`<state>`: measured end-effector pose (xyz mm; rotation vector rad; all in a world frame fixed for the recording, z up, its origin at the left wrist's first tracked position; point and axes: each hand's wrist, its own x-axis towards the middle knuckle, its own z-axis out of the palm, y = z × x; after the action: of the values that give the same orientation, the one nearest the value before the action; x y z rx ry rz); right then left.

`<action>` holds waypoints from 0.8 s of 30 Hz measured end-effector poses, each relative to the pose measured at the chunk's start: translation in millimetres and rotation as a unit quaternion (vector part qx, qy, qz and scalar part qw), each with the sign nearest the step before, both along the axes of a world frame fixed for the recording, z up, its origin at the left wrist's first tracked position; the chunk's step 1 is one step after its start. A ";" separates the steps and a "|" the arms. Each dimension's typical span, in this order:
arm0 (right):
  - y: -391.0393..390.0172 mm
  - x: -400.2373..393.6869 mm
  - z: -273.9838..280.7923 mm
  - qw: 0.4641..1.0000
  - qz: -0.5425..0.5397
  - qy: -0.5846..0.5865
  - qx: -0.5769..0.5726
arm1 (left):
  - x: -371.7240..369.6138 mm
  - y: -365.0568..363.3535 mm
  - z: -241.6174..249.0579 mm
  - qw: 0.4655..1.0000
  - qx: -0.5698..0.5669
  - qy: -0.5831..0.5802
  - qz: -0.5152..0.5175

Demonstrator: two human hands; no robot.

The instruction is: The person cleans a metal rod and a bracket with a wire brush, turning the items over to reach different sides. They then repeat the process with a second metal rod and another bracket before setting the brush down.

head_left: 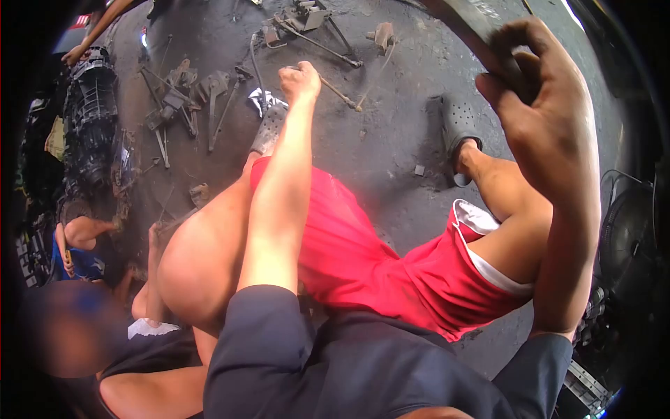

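Observation:
My left hand (300,80) is closed in a fist, stretched out over the floor. A thin rusty rod (340,92) shows at its right side; whether the fingers hold it or it lies beyond them, I cannot tell. Raised at the upper right, my right hand (544,105) has thumb and fingers wrapped round a dark flat bar (464,28), which runs up out of view. Below my left hand is a grey perforated clog (269,129) on my foot, with a white crumpled piece (262,101) beside it.
Metal brackets with rods (174,101) and another metal assembly (307,17) lie on the dark floor (391,146). Large machinery (91,119) stands left. A co-worker (150,356) is close at lower left; other people's limbs show beyond. A fan (628,230) is at right.

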<state>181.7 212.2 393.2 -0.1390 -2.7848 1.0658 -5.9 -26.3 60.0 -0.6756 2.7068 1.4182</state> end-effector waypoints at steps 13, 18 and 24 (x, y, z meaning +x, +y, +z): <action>23.9 -9.3 35.7 0.994 -0.067 0.086 -0.015 | 48.6 28.4 19.6 0.989 0.018 0.128 -0.078; 70.7 -18.9 -41.0 0.993 -0.094 0.042 -0.048 | 39.5 17.7 29.5 0.995 0.015 0.083 -0.051; 103.6 0.3 -173.0 0.958 -0.213 -0.138 -0.134 | 9.7 2.0 25.7 0.996 -0.045 0.047 -0.054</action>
<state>182.0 315.8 220.3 -0.9399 -2.6249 1.3762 3.9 -24.3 85.7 -0.4687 2.8457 1.3446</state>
